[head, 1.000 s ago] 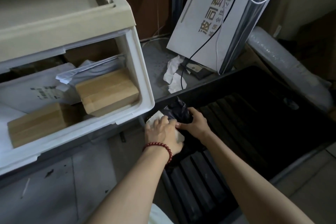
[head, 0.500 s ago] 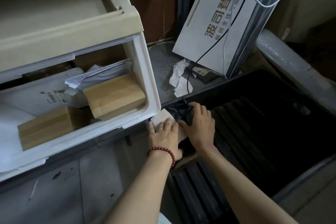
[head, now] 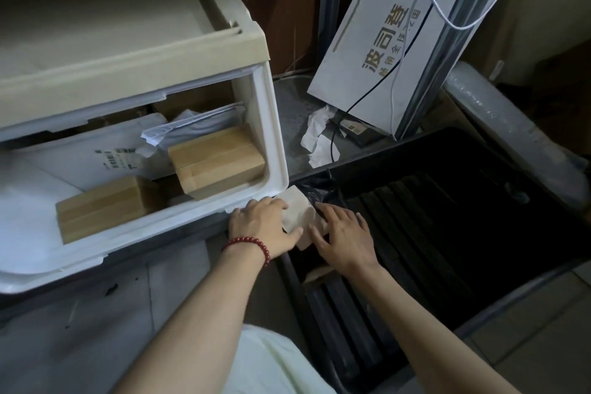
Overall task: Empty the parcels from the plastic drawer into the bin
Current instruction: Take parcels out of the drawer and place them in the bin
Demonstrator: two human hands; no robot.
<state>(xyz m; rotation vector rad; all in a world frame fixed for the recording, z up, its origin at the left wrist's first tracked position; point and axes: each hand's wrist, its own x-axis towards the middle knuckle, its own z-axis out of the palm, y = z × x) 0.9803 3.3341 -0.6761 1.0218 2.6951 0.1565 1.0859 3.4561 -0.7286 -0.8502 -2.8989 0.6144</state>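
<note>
1. Head view: a pale parcel [head: 299,213] lies in the near-left corner of the bin [head: 479,233], just beside the front corner of the drawer [head: 275,144]. Its long axis runs from the drawer towards the person.
2. The left grip [head: 262,225] and right grip [head: 347,238] both rest flat on it, fingers straight, clasping nothing.
3. The remaining parcels sit in the drawer, to the left of the left grip, which is nearer: a cardboard box [head: 217,161], a second box [head: 102,209] and white mailers [head: 96,160].
4. A reach would probably have to clear the drawer's front wall. A black bag [head: 316,192] touches the pale parcel's far edge.
</note>
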